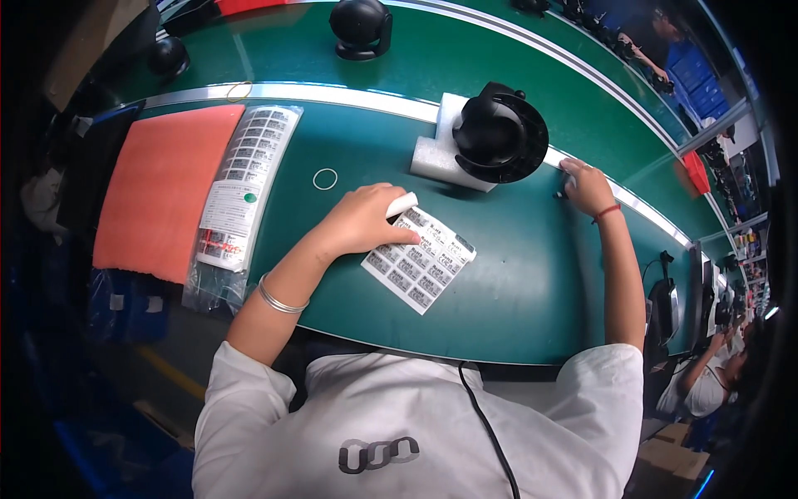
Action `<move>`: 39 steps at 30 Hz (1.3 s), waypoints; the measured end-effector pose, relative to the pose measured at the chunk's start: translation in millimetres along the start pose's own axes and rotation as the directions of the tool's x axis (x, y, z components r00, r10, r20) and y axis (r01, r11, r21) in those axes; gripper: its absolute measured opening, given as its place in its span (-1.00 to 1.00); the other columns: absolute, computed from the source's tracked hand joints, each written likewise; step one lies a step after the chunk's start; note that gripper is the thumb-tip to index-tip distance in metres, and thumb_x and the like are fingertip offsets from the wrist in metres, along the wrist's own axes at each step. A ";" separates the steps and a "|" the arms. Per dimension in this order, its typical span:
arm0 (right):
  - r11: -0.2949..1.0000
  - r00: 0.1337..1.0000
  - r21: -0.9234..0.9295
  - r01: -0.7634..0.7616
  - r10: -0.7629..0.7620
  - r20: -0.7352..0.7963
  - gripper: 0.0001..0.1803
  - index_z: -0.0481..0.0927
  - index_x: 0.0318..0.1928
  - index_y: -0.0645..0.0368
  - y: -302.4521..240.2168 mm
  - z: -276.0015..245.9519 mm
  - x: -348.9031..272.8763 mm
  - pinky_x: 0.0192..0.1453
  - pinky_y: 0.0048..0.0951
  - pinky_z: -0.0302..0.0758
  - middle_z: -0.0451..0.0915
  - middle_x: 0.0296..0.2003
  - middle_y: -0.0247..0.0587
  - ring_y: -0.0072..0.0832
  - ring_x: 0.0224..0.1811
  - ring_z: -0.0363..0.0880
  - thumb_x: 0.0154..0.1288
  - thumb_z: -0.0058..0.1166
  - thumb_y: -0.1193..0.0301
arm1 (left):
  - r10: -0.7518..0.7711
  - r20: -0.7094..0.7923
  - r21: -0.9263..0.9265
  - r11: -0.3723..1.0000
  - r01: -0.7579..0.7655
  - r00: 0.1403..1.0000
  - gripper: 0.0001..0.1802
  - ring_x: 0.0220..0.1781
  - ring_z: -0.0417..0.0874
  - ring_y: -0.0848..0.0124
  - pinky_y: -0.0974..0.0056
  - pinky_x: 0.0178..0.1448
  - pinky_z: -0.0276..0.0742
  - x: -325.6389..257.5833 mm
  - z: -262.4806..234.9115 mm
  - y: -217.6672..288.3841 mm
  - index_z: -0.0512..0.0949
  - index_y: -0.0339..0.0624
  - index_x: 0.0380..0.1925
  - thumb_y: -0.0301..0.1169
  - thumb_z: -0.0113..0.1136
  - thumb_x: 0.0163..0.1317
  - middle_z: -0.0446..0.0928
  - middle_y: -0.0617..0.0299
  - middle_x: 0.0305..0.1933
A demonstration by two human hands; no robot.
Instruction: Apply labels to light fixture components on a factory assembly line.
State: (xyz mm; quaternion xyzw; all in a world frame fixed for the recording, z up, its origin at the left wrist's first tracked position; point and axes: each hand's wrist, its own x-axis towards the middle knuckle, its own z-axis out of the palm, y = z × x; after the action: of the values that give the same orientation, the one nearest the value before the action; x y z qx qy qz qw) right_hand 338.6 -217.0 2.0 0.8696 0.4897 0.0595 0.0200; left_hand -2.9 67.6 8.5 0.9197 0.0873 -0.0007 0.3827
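My left hand is closed on a sheet of labels, printed in grey and black on white, with the thumb lying over its top. A white rolled piece sticks out between the fingers; whether it is the sheet's own curled edge I cannot tell. Over at the right, my right hand is beside the metal rail, fingers bent around something small and dark that is mostly hidden. Between the hands, farther back, a round black camera-like device lies tilted on white foam blocks.
At left lie an orange-pink foam sheet and a bagged stack of label sheets. A pale ring is on the green mat. Beyond the metal rail, more black devices stand on the green belt. People work at right.
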 end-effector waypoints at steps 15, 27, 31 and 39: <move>0.944 0.977 0.326 0.041 0.031 -0.213 -0.46 0.54 0.15 0.22 -26.5 -14.6 -109.4 0.33 -0.27 0.37 0.44 0.27 -0.08 -0.12 0.29 0.44 0.12 0.30 0.38 | 0.248 -0.331 -0.485 0.783 -0.390 0.910 -0.72 -0.27 0.54 0.61 0.49 -0.26 0.44 -10.5 3.9 15.0 0.63 -0.21 -0.20 -0.54 0.43 0.04 0.58 0.34 -0.21; 0.797 0.886 0.592 0.122 0.182 -0.427 -0.85 0.45 -0.09 0.33 -111.2 -35.0 -101.1 -0.15 -0.44 0.45 0.48 -0.30 0.00 -0.22 -0.31 0.50 0.35 -0.10 0.64 | 0.104 -0.305 -0.602 0.749 -0.277 0.947 -0.74 -0.24 0.60 0.58 0.47 -0.18 0.56 -4.3 22.0 26.1 0.61 -0.27 -0.18 -0.49 0.40 0.12 0.63 0.26 -0.22; 0.609 0.926 0.741 0.284 0.027 -0.377 -0.64 0.55 0.01 0.25 -167.9 -69.6 -86.6 -0.37 -0.60 0.28 0.49 -0.32 -0.24 -0.60 -0.43 0.32 0.16 0.21 0.55 | 0.121 -0.236 -0.598 0.764 -0.242 0.964 -0.73 -0.26 0.60 0.59 0.47 -0.19 0.57 -6.0 24.4 38.6 0.60 -0.27 -0.18 -0.49 0.41 0.11 0.63 0.26 -0.23; 0.461 0.908 0.831 0.312 0.112 -0.404 -0.92 0.61 -0.34 0.30 -191.3 -47.4 -82.3 -0.47 -0.58 0.17 0.48 -0.37 -0.29 -0.64 -0.52 0.27 0.11 0.22 0.59 | 0.156 -0.369 -0.266 0.927 -0.265 0.916 -0.56 -0.21 0.64 0.49 0.40 -0.11 0.54 -7.3 2.6 55.5 0.66 -0.20 -0.13 -0.40 0.54 -0.08 0.65 0.20 -0.19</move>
State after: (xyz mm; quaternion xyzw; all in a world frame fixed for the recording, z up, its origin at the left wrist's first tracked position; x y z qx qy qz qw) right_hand 128.1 -189.0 24.4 0.6900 0.4935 -0.0254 -0.5289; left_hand -1.0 26.3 46.3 0.8381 0.0505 0.2138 0.4993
